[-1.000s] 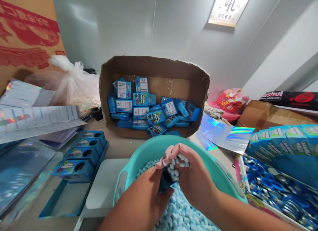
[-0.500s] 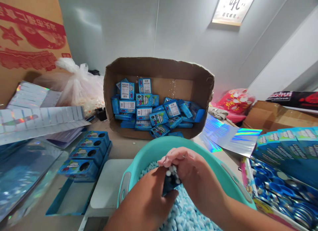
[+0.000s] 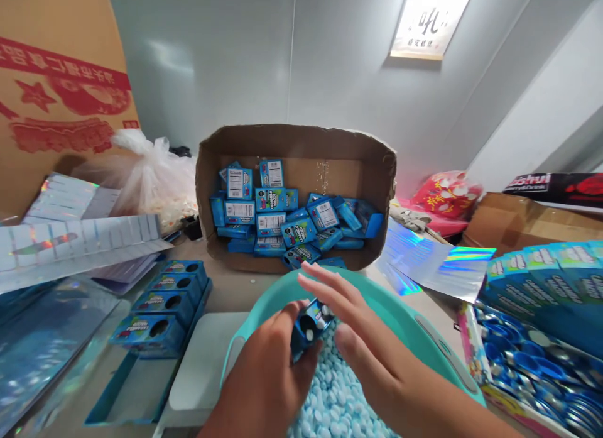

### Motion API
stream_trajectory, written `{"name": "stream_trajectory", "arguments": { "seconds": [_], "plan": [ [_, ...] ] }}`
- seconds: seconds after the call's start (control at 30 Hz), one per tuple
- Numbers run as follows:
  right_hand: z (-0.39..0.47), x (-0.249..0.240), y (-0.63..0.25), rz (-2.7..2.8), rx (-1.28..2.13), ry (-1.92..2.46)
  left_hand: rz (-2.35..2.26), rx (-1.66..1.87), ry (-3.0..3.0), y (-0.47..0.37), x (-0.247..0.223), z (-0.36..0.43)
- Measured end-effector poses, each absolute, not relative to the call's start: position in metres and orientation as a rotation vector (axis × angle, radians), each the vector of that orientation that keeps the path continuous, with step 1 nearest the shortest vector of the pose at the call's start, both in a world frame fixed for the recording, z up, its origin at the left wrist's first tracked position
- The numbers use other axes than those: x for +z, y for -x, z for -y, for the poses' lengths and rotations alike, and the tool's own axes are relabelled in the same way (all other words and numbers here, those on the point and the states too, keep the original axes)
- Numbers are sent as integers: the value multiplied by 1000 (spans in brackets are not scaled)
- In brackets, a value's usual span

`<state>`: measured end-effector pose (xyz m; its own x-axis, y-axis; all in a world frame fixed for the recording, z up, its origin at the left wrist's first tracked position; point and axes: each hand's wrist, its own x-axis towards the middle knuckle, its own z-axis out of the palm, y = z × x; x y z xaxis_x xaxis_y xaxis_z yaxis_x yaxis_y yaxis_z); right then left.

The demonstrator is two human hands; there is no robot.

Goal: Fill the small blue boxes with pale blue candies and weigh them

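At the centre of the frame, over the teal tub (image 3: 377,288), the left hand (image 3: 266,366) has its grip closed round a small blue box (image 3: 298,346), thumb on the near side and fingers behind. The box is tilted, its round hole turned up toward the camera, with at least 1 pale pellet showing inside and a few more on the printed face. The right hand (image 3: 377,344) has its grip released, fingers stretched out just beside the box; whether they touch it I cannot tell.

To do this well, I would keep the hole level and over the loose pale blue pellets (image 3: 330,394) at lower centre, so strays drop back into the tub. A light pinch should suit the box, since thin card could crease. Stray pellets would be best brushed off with flat fingertips, clear of the hole.

Compared with 0.5 s ago, the right hand has uncurled: it was cupped against the box with pellets in the palm, and now its fingers point to upper left. The hole and printed face have come into view. The camera has shifted a little, so the cardboard carton (image 3: 264,137) sits lower in the picture. The row of 4 boxes (image 3: 146,349) at left, by the blue tray (image 3: 109,391), looks unchanged.
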<state>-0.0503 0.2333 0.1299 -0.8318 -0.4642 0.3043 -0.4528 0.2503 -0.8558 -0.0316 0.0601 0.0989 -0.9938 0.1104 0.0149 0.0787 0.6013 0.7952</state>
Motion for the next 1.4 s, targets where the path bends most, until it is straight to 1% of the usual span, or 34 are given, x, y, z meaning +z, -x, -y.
{"name": "stream_trajectory", "arguments": {
  "seconds": [0.17, 0.3, 0.4, 0.5, 0.7, 0.9, 1.03, 1.1, 1.13, 1.2, 1.3, 1.33, 1.4],
  "plan": [
    [-240, 124, 73, -2898, -1361, 768, -2752, 1339, -82, 31, 101, -63],
    [-242, 122, 76, -2965, -1057, 744, -2808, 1314, -98, 31, 103, -64],
    [-237, 123, 70, -2998, -973, 800, -2827, 1274, -136, 31, 102, -63],
    [-232, 124, 65, -2883, -1065, 860, -2817, 1239, -179, 30, 102, -61],
    [-226, 123, 65, -2625, -1437, 841, -2793, 1308, -268, 29, 105, -60],
    [-217, 114, 70, -2694, -1630, 813, -2814, 1330, -192, 31, 100, -62],
    [-225, 116, 68, -2784, -1644, 866, -2777, 1432, -96, 35, 94, -60],
    [-238, 121, 61, -2853, -1541, 856, -2754, 1530, 9, 38, 92, -58],
    [-245, 122, 54, -2887, -1435, 841, -2750, 1569, 68, 39, 92, -57],
    [-258, 120, 38, -2908, -1113, 821, -2758, 1628, 167, 40, 92, -56],
    [-266, 98, 14, -2720, -581, 952, -2764, 1701, 158, 39, 94, -55],
    [-264, 86, 8, -2608, -458, 1037, -2764, 1708, 146, 38, 95, -56],
    [-257, 64, 4, -2473, -325, 1131, -2760, 1687, 151, 37, 96, -56]
  ]
}}
